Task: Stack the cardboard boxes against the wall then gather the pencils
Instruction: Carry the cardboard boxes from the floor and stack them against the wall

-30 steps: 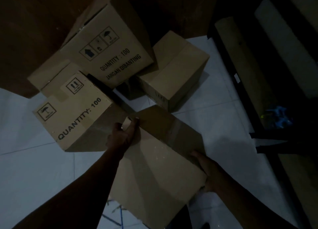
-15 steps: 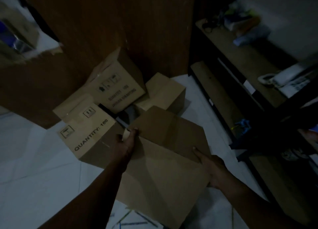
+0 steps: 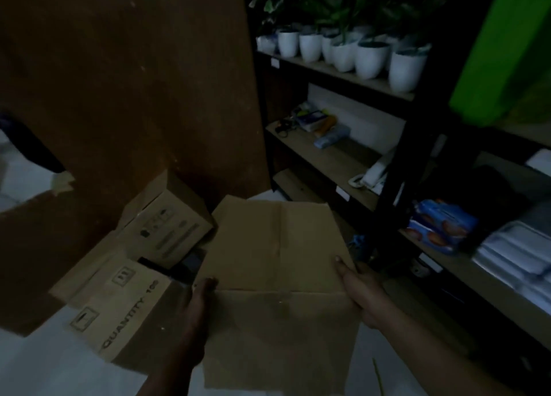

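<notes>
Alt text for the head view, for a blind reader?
The left hand and right hand hold a plain cardboard box by its sides before a brown wall. Two printed boxes sit lower left; shelves with white pots stand right.

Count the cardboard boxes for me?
3: the held box at centre, the QUANTITY box lower left, the rear box behind it by the brown panel. More may hide behind the held box.

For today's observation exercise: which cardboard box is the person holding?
The plain box, between left hand and right hand; the QUANTITY box and rear printed box sit unheld.
</notes>
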